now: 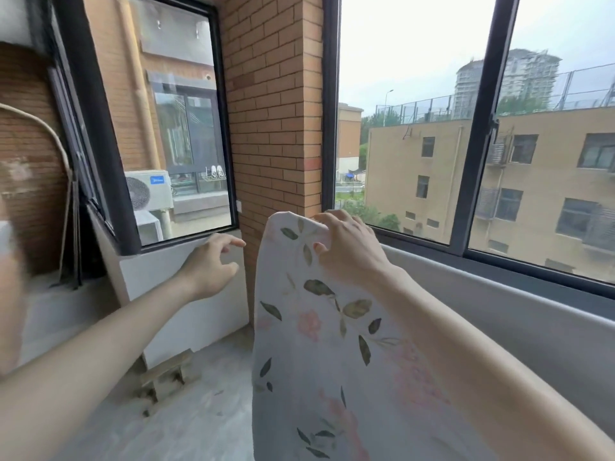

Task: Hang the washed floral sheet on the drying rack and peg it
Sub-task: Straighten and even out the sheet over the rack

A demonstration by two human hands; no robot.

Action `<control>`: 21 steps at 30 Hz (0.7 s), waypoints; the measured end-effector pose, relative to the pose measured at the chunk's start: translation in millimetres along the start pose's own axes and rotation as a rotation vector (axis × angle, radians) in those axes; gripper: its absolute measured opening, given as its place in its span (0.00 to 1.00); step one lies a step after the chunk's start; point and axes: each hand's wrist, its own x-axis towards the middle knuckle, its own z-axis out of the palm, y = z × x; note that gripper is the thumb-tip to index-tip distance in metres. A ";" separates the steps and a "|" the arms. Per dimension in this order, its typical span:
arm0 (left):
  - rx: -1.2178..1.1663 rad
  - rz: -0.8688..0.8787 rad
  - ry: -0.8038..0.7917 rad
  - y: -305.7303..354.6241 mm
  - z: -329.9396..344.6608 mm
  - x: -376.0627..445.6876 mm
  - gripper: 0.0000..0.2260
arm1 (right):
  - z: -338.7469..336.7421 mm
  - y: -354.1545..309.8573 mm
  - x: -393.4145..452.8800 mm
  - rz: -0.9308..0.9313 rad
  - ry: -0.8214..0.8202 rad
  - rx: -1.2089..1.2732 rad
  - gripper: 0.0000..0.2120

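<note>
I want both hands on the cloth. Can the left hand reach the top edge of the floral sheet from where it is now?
Probably yes. The left hand hovers open beside the floral sheet, holding nothing, with only free air between. The right hand already holds the top edge.

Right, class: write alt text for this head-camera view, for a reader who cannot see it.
The right hand grips the top edge of a floral sheet held up before a corner of windows. The left hand reaches forward, empty, fingers loosely curled.

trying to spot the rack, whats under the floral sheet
Nothing visible: the floral sheet drapes down from the right hand gripping its top edge and covers whatever is beneath. The left hand hovers beside it, holding nothing.
</note>
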 end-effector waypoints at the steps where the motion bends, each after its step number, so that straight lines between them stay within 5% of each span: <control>1: 0.004 -0.005 -0.013 -7.6 2.9 10.9 0.19 | 5.6 -0.7 9.5 0.004 -0.012 0.000 0.24; 9: -0.067 0.069 -0.061 -31.8 26.8 115.7 0.18 | 34.3 1.6 58.4 0.097 -0.012 -0.056 0.23; 15: -0.135 0.119 -0.319 -55.0 45.7 176.2 0.23 | 43.3 -4.3 90.0 0.236 0.035 -0.140 0.12; 21: -0.169 0.254 -0.329 -90.7 59.5 214.9 0.10 | 52.1 -18.8 126.8 0.401 0.019 -0.094 0.09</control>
